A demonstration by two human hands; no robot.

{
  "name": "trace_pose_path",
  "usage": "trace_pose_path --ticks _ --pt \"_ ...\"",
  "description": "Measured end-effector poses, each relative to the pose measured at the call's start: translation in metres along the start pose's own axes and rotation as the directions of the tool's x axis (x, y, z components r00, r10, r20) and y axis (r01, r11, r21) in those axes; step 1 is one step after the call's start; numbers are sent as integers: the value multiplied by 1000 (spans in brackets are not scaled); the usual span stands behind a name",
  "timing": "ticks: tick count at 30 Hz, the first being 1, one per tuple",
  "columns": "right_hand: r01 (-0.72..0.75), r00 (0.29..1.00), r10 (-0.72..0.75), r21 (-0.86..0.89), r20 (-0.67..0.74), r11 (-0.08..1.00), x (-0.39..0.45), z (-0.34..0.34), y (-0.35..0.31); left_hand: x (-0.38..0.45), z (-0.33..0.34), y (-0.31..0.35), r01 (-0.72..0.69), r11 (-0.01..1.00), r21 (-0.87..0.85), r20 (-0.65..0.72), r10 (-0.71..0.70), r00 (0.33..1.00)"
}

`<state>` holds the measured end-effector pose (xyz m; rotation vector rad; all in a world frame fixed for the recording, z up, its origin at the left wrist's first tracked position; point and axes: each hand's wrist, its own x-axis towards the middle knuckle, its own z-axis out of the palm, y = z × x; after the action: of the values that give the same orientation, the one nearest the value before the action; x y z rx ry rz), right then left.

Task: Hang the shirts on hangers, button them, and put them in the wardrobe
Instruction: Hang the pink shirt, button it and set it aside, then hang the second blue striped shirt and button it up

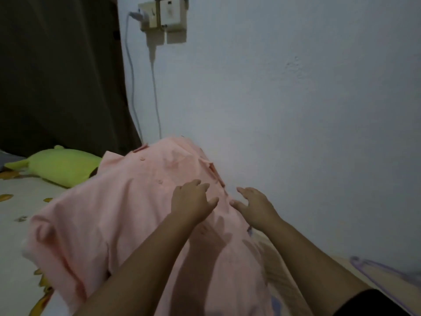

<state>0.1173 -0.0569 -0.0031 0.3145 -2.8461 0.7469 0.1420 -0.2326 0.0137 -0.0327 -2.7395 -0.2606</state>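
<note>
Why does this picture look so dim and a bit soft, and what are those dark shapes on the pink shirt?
Head view: the room light is low, so colours are muted and edges slightly soft; the dark shapes on the pink shirt are shadows cast by the left hand and right hand; the wide-angle lens bends the frame's edges.

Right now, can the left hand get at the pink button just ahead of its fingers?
Probably yes. The left hand hovers open over the pink shirt, and the button lies exposed on the placket just beyond its fingertips. Nothing covers it; the right hand is off to the side, near the shirt's edge.
</note>
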Motion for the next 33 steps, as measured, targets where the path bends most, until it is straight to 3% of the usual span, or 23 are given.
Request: trace_pose_path --ticks 8,15,23,28,33 --pt "-180 984 180 70 2 981 -84 -3 111 -42 86 89 -238 959 -157 137 260 956" --pt "-315 948 305 115 95 942 -122 53 180 -71 174 121 -383 899 -214 186 422 887" --pt "-482 864 417 229 282 846 -126 139 205 -80 243 72 -356 923 -147 306 384 871" --pt "-560 828 438 458 351 691 -122 158 198 -79 265 45 -294 947 -128 319 320 892" --pt "-631 724 531 733 441 252 -115 151 196 -78 261 55 -278 955 -106 316 298 901"
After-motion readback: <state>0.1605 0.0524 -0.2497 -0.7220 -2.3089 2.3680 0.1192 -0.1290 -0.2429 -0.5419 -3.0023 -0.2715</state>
